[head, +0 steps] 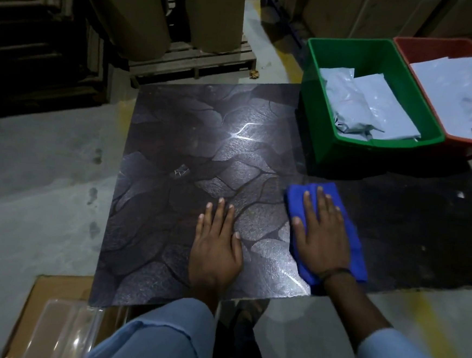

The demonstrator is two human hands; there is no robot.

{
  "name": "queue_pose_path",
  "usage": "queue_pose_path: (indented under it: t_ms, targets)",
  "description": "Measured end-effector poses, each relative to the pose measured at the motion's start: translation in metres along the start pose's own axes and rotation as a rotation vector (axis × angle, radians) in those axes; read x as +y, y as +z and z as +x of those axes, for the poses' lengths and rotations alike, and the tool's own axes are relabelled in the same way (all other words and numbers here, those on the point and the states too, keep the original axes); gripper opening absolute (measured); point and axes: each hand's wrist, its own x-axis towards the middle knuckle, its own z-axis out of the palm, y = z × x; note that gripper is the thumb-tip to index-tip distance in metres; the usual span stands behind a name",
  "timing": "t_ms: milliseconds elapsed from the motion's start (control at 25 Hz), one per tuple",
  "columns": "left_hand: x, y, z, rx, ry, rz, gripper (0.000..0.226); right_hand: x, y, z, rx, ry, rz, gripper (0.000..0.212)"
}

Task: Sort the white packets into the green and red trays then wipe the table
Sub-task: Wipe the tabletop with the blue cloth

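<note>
My right hand presses flat on a folded blue cloth on the dark patterned table, near its front edge. My left hand lies flat on the tabletop beside it, fingers spread, holding nothing. At the table's far right stands the green tray with white packets inside. Touching its right side is the red tray, which holds a large white packet. No packets lie on the tabletop.
A cardboard box with clear plastic sheeting sits on the floor at the lower left. Large brown rolls stand on a wooden pallet beyond the table. Concrete floor surrounds the table.
</note>
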Motion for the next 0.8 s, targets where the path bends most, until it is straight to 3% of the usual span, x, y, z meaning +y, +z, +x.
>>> queue_pose_path:
  t_ms: [120,280,440,600,800]
  targets:
    - [-0.001,0.000,0.000,-0.010,0.008,0.014,0.061,-0.024,0.001,0.029,-0.031,0.122,0.031,0.068]
    - [-0.003,0.005,0.001,0.031,0.036,-0.001,0.061,-0.074,0.005,0.007,-0.038,-0.124,0.053,0.067]
    - [-0.003,0.003,0.001,0.013,0.031,0.003,0.061,-0.078,-0.002,-0.032,-0.060,-0.233,0.079,0.068]
    - [-0.005,0.004,0.001,-0.004,0.046,0.008,0.061,-0.023,-0.012,-0.046,-0.039,-0.139,0.069,0.066]
    - [0.018,0.011,0.008,-0.029,-0.032,0.069,0.070,0.119,-0.017,-0.040,-0.032,0.096,-0.033,0.065]
